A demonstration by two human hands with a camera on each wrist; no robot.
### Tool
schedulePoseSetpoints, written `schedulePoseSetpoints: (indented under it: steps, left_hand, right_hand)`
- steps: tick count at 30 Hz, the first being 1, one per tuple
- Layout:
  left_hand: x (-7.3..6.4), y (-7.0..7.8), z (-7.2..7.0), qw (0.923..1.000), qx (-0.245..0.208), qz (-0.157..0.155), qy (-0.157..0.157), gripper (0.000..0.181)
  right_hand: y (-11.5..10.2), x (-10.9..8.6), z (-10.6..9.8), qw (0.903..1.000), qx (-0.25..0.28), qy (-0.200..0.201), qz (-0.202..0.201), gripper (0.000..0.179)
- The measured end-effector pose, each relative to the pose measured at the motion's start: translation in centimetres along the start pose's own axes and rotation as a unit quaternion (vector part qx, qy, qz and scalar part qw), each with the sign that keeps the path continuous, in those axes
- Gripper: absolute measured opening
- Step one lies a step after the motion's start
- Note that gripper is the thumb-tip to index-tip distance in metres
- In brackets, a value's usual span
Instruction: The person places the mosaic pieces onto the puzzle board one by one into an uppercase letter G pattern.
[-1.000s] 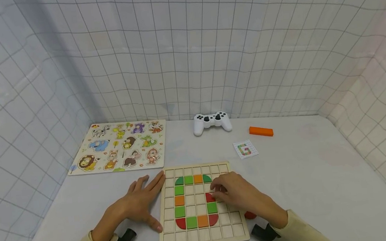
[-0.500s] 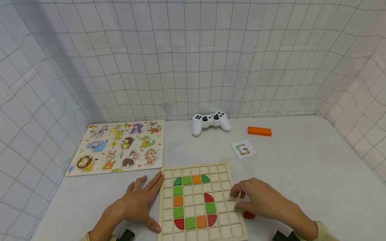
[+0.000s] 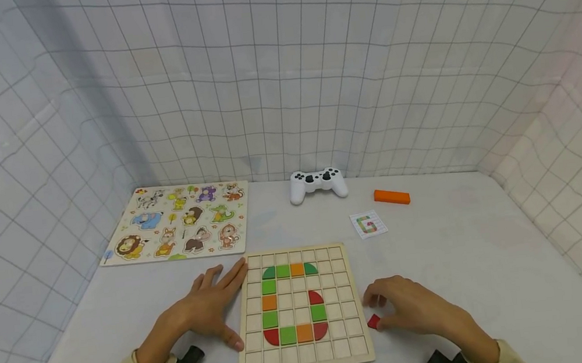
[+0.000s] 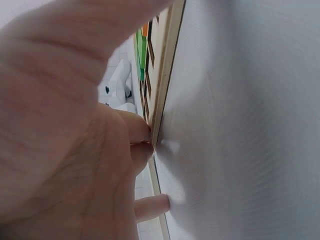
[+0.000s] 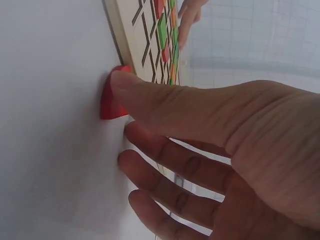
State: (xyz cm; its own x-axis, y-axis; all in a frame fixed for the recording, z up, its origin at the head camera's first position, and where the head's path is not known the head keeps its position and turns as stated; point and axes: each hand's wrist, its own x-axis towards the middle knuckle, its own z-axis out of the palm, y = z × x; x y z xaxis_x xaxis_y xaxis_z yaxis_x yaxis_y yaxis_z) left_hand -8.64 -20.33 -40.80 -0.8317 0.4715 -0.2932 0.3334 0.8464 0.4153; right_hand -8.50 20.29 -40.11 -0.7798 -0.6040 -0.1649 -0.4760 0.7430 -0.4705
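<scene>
A wooden grid board point(image 3: 339, 311) bears green, orange and red tiles laid in a G-like outline. Along its left edge rests my left hand point(image 3: 205, 306), fingers spread; in the left wrist view fingertips touch the board's rim point(image 4: 165, 65). Just off the right edge lies a loose red tile point(image 3: 373, 321) on the table. My right hand point(image 3: 413, 307) touches this tile with the thumb, while the other fingers are loosely bent and apart from it. In the right wrist view, the thumb covers part of the red tile point(image 5: 107, 105), so its full outline is hidden.
An animal puzzle board point(image 3: 176, 222) lies at the back left. Behind the grid board sits a white game controller point(image 3: 318, 186), with an orange block point(image 3: 391, 197) to its right. A small card point(image 3: 369, 224) with a coloured G lies before that block.
My right hand has left the red tile on the board and moved right, down to the loose red tile beside it. My left hand has stayed at the board's left edge.
</scene>
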Motion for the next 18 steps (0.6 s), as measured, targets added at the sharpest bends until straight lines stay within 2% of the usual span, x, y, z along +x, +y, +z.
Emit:
schedulePoseSetpoints:
  steps: [7, 14, 18]
  left_hand:
    - [0.00, 0.04, -0.04, 1.0000, 0.000, -0.001, 0.000, 0.144]
    - [0.03, 0.04, -0.04, 1.0000, 0.003, 0.001, 0.001, 0.143]
    - [0.00, 0.01, 0.00, 1.0000, 0.000, 0.002, 0.003, 0.143]
  right_hand:
    - [0.39, -0.21, 0.02, 0.9994, 0.008, 0.003, -0.034, 0.019]
    - [0.58, 0.03, 0.05, 0.9990, 0.015, -0.016, -0.038, 0.016]
    - [0.61, 0.06, 0.08, 0.9990, 0.011, -0.013, -0.042, 0.014]
